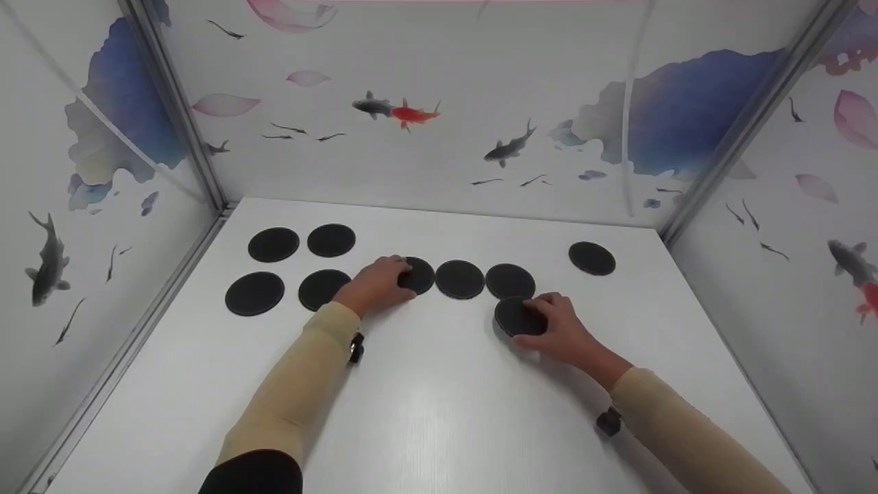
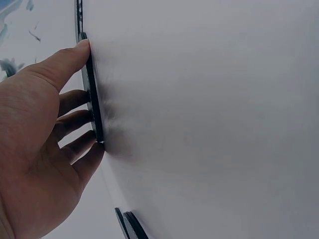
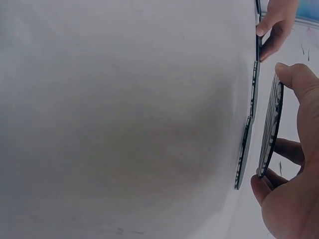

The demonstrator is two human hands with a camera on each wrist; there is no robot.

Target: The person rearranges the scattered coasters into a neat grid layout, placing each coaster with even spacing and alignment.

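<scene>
Black flat round disc [image 1: 518, 318] pinched in right hand [image 1: 564, 333], raised at near side of black-disc row [image 1: 460, 280], right end; left hand [image 1: 376, 285] grips row's leftmost disc [image 1: 420, 276] on white table [image 1: 425, 412]. Likely lining-up step; next probably calls for lowering disc beside row.

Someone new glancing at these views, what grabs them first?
The right hand holds a black disc raised off the white table, just right of centre. The left hand grips the leftmost of three lined-up discs. Behind, a printed red fish stands out on the back wall.
</scene>
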